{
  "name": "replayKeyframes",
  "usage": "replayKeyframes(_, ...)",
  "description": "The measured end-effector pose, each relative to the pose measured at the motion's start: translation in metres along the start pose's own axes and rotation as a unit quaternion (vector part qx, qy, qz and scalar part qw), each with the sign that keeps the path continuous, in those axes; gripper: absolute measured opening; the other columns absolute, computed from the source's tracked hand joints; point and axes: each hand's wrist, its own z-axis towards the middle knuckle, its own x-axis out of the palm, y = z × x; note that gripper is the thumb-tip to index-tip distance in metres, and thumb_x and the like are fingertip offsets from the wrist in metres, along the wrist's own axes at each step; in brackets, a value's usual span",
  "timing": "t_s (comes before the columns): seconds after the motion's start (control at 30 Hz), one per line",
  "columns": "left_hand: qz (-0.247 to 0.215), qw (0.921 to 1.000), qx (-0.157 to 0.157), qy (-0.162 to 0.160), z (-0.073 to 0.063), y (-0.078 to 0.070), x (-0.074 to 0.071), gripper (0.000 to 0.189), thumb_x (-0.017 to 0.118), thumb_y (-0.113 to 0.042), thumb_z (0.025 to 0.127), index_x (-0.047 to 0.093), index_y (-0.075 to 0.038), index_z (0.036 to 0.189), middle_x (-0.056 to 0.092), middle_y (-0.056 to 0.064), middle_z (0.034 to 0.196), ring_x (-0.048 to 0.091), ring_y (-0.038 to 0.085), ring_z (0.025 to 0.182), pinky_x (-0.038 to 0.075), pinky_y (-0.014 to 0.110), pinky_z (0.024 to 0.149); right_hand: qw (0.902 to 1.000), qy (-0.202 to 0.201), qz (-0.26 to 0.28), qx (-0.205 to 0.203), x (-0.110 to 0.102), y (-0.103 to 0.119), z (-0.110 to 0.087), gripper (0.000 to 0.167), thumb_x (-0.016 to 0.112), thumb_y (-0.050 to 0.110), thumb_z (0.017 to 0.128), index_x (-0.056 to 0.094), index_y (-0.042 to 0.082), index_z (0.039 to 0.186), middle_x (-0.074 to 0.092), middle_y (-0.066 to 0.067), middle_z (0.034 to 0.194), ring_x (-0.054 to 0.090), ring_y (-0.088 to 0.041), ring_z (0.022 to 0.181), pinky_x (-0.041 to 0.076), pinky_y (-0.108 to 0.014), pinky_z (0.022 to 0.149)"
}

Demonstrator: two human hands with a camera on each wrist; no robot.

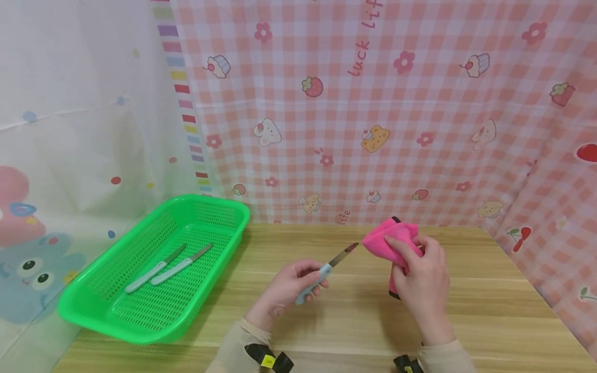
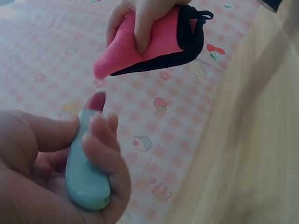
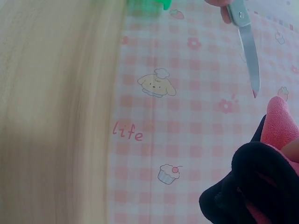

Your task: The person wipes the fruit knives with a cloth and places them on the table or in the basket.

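Observation:
My left hand [image 1: 298,282] grips a small knife by its pale blue handle [image 2: 86,170], the blade [image 1: 343,254] pointing up and to the right. Pink shows on the metal near the tip in the left wrist view. Across from it, my right hand [image 1: 422,274] pinches a folded pink cloth [image 1: 389,241] with black edging and a small black loop. One pointed corner of the cloth sits just off the knife's tip, with a narrow gap between them in the right wrist view. Both hands are above the wooden table.
A green plastic basket [image 1: 224,259] stands on the left of the wooden table [image 1: 345,331]. Two knives [image 1: 182,265] with pale handles lie inside it, side by side. Behind the table hangs a pink checked curtain [image 1: 298,119]; a whitish one [image 1: 93,145] hangs at the left.

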Motion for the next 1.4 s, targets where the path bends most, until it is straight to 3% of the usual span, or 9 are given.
replayKeyframes(0.13, 0.107, 0.9912, 0.049, -0.06, 0.0, -0.002, 0.003, 0.018, 0.058, -0.004, 0.099, 0.063, 0.004, 0.114, 0.068, 0.008, 0.089, 0.058, 0.011, 0.068, 0.047, 0.022, 0.057, 1.0, 0.005, -0.001, 0.004, -0.001, 0.001, 0.001, 0.043, 0.074, -0.01, 0.07, 0.075, 0.013, 0.106, 0.051, -0.026, 0.106, 0.048, -0.041, 0.09, 0.04, -0.048, 0.066)
replayKeyframes(0.3, 0.266, 0.9438, 0.133, -0.145, -0.003, -0.006, 0.011, 0.015, 0.063, -0.001, 0.095, 0.067, -0.001, 0.109, 0.067, 0.006, 0.087, 0.059, 0.012, 0.069, 0.052, 0.026, 0.059, 1.0, 0.001, 0.003, 0.003, -0.003, 0.005, 0.002, 0.044, 0.073, -0.011, 0.069, 0.075, 0.013, 0.107, 0.051, -0.026, 0.107, 0.048, -0.04, 0.09, 0.04, -0.048, 0.066)
replayKeyframes(0.4, 0.358, 0.8951, 0.188, -0.187, -0.004, -0.007, 0.015, 0.015, 0.067, -0.001, 0.092, 0.069, -0.003, 0.107, 0.068, 0.006, 0.091, 0.062, 0.015, 0.076, 0.054, 0.03, 0.066, 1.0, -0.002, 0.007, -0.001, -0.004, 0.008, 0.003, 0.045, 0.073, -0.011, 0.069, 0.075, 0.014, 0.107, 0.051, -0.026, 0.108, 0.048, -0.04, 0.09, 0.04, -0.047, 0.066)
replayKeyframes(0.67, 0.54, 0.7418, 0.309, -0.25, -0.005, -0.006, 0.016, 0.023, 0.078, -0.003, 0.082, 0.068, -0.006, 0.103, 0.069, 0.007, 0.092, 0.067, 0.022, 0.082, 0.056, 0.036, 0.068, 0.9992, -0.013, 0.026, -0.026, -0.008, 0.019, 0.004, 0.05, 0.074, -0.014, 0.066, 0.076, 0.016, 0.107, 0.053, -0.025, 0.107, 0.05, -0.041, 0.091, 0.04, -0.048, 0.068)
replayKeyframes(0.77, 0.569, 0.6953, 0.352, -0.262, -0.004, -0.005, 0.016, 0.025, 0.08, -0.002, 0.078, 0.068, -0.006, 0.1, 0.068, 0.007, 0.088, 0.066, 0.023, 0.076, 0.055, 0.034, 0.062, 0.9981, -0.018, 0.038, -0.044, -0.006, 0.023, 0.004, 0.05, 0.073, -0.012, 0.066, 0.076, 0.017, 0.106, 0.055, -0.026, 0.104, 0.051, -0.041, 0.09, 0.041, -0.051, 0.07)
replayKeyframes(0.87, 0.586, 0.662, 0.382, -0.269, -0.004, -0.004, 0.017, 0.022, 0.077, 0.0, 0.078, 0.068, -0.006, 0.097, 0.067, 0.006, 0.085, 0.063, 0.023, 0.07, 0.05, 0.033, 0.056, 0.9969, -0.009, 0.05, -0.06, -0.003, 0.026, 0.002, 0.048, 0.071, -0.01, 0.067, 0.076, 0.017, 0.106, 0.056, -0.026, 0.102, 0.052, -0.041, 0.089, 0.042, -0.053, 0.071)
replayKeyframes(0.97, 0.597, 0.648, 0.389, -0.268, -0.005, -0.005, 0.02, 0.02, 0.071, 0.001, 0.082, 0.068, -0.008, 0.099, 0.067, 0.005, 0.087, 0.063, 0.022, 0.072, 0.044, 0.032, 0.055, 0.9961, 0.006, 0.051, -0.071, 0.001, 0.03, -0.001, 0.048, 0.071, -0.008, 0.066, 0.076, 0.018, 0.106, 0.056, -0.025, 0.103, 0.052, -0.04, 0.088, 0.044, -0.052, 0.068)
replayKeyframes(1.2, 0.607, 0.6377, 0.397, -0.258, -0.007, -0.006, 0.025, 0.031, 0.071, 0.006, 0.081, 0.07, -0.009, 0.108, 0.068, 0.005, 0.094, 0.064, 0.024, 0.083, 0.046, 0.036, 0.068, 0.9944, 0.034, 0.039, -0.092, 0.009, 0.04, -0.009, 0.053, 0.075, -0.009, 0.063, 0.076, 0.022, 0.107, 0.056, -0.022, 0.103, 0.054, -0.038, 0.088, 0.049, -0.05, 0.062)
replayKeyframes(1.4, 0.61, 0.6127, 0.424, -0.269, -0.004, -0.003, 0.024, 0.028, 0.069, 0.002, 0.081, 0.07, -0.009, 0.107, 0.067, 0.003, 0.093, 0.062, 0.022, 0.082, 0.043, 0.036, 0.068, 0.9956, 0.03, 0.035, -0.081, 0.013, 0.041, -0.011, 0.052, 0.076, -0.011, 0.062, 0.078, 0.021, 0.104, 0.056, -0.021, 0.104, 0.054, -0.038, 0.087, 0.047, -0.048, 0.062)
